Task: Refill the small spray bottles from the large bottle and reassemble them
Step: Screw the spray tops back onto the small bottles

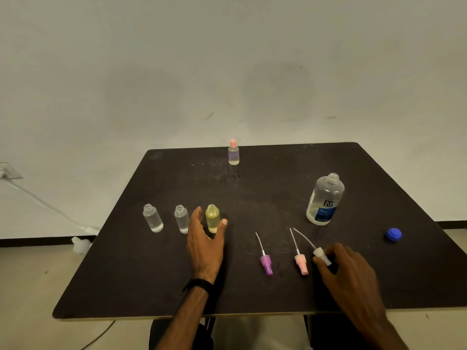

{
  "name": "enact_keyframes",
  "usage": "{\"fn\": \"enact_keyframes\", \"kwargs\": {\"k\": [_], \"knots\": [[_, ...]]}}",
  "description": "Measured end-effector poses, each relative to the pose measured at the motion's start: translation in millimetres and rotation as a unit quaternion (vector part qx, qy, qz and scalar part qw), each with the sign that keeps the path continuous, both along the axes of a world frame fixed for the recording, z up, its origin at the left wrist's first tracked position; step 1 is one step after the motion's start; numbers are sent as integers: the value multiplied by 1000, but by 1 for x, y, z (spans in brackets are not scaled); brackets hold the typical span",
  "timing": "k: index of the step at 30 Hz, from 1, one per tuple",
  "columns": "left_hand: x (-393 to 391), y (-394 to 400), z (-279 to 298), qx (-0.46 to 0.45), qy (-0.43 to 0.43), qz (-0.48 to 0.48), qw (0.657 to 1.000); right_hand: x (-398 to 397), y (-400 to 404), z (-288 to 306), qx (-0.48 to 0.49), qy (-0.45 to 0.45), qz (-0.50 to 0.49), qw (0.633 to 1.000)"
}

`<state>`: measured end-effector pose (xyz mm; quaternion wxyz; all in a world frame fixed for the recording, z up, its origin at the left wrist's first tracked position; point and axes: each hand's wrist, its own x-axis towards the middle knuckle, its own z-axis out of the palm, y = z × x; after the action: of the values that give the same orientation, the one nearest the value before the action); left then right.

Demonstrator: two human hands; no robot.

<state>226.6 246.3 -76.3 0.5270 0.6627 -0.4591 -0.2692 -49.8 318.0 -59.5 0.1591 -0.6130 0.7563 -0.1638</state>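
We work over a dark table [252, 294], and the biggest thing on it is the large bottle [325, 200], standing uncapped toward the right edge, with liquid only in its lower part. It looks like thin clear plastic, light for its bulk, and it will give under a squeeze, so we take it around the labelled belly and keep the pressure gentle when tipping. Its blue cap [393, 234] lies apart, nearer the right edge.

Along the left side stand three open small bottles in a row: a clear one [153, 218] closest to the left edge, a second clear one [182, 219], and a yellow bottle [212, 218] toward the middle. They look rigid, smooth and easily toppled, with narrow necks; we hold each low around the body. All three seem to carry liquid already, though the level in the clear pair is hard to read. A fourth bottle with a pink top [233, 152] stands assembled at the far edge.

Our left hand [206, 245] has its fingers spread, thumb and forefinger flanking the yellow bottle, apparently not yet touching it.

Toward the near edge lie the spray heads: a purple one [266, 264] and a pink one [301, 264], with thin dip tubes pointing away from us. Our right hand [348, 271] pinches the white spray head [321, 255] by its collar. The tubes are flimsy and springy, so the stiff collar is the place to grip, guiding the tube into the neck first.
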Motion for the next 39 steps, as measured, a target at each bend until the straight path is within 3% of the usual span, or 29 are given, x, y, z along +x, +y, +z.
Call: {"fn": "enact_keyframes", "kwargs": {"k": [7,10,14,18,23,30,39], "knots": [[-1,-5,-7,-27,-11,-11,1000,-2,-5,9,11,-1,19,1000],[1,-6,-7,-37,-20,-18,999,4,-14,25,-69,-67,44,994],[5,-6,-9,-41,-25,-28,998,43,-43,82,-234,-90,215,944],[5,-5,-10,-45,-33,-29,998,98,-85,135,-247,-75,350,901],[6,-7,-12,-41,-27,-19,999,150,-122,155,-227,40,458,858],[8,-6,-11,-49,-16,-31,998,168,-136,143,-187,110,491,843],[9,-7,-13,-53,-19,-28,998,159,-138,154,-217,77,465,855]]}}
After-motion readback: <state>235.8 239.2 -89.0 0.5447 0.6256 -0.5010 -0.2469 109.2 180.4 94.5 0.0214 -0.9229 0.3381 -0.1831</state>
